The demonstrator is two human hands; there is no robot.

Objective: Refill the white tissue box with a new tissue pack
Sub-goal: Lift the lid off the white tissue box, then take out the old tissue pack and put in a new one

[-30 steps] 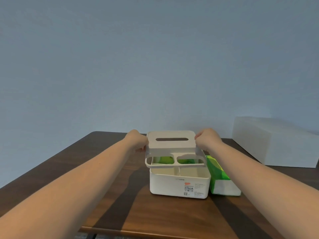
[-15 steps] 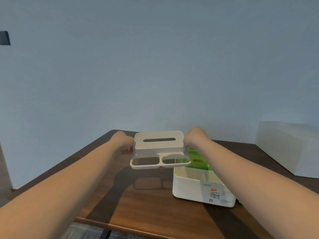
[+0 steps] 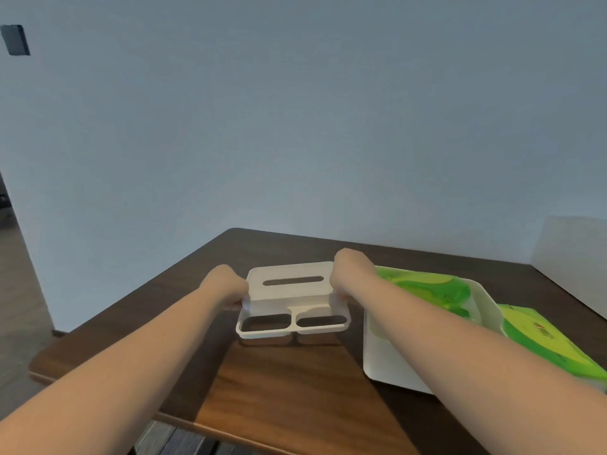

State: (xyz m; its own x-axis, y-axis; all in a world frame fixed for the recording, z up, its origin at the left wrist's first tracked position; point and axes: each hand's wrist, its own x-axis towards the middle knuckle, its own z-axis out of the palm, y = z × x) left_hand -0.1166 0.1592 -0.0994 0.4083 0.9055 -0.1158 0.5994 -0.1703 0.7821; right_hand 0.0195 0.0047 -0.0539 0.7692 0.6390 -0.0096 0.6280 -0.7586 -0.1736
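The white lid (image 3: 289,298) of the tissue box, with a slot on top and two oval openings at its front, is down on or just above the wooden table (image 3: 289,389), left of the box. My left hand (image 3: 226,285) grips its left end and my right hand (image 3: 351,274) grips its right end. The open white box base (image 3: 391,359) stands to the right, with a green tissue pack (image 3: 433,289) lying inside it. A second green tissue pack (image 3: 542,336) lies on the table just right of the base. My right forearm hides part of the base.
A large white box (image 3: 571,261) stands at the far right against the wall. The table's left and front edges are close to the lid. A dark plate (image 3: 14,39) is fixed on the wall at upper left. Floor shows at the left.
Both hands have carried the lid off the box base, leftward and down toward the tabletop. The view has swung left, so the base and the packs now sit at the right.
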